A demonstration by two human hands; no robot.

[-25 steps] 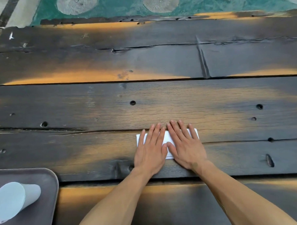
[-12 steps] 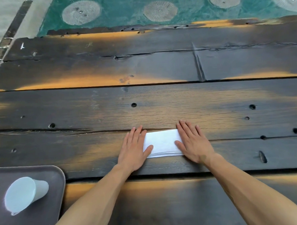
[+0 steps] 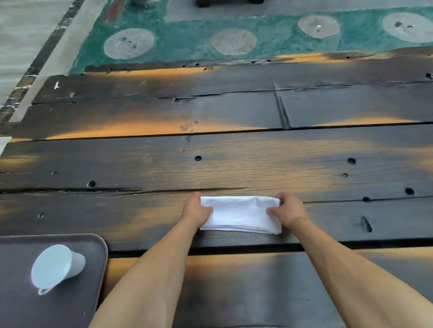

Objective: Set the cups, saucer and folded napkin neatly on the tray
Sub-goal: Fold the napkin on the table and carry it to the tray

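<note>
While the folded white napkin point(image 3: 240, 214) lies on the dark wooden surface point(image 3: 235, 160), the left hand point(image 3: 196, 211) and right hand point(image 3: 288, 210) each close their grip on one end; a pale cup point(image 3: 56, 268) stands on the grey tray point(image 3: 95, 246) at left.

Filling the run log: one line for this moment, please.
left hand: pinches napkin end | right hand: pinches other end | napkin: on table | cup: on tray

Rough, cracked dark wood tabletop point(image 3: 235, 163); soft white cloth napkin point(image 3: 240, 215); matt dark tray point(image 3: 100, 245); smooth pale cup point(image 3: 57, 267).
</note>
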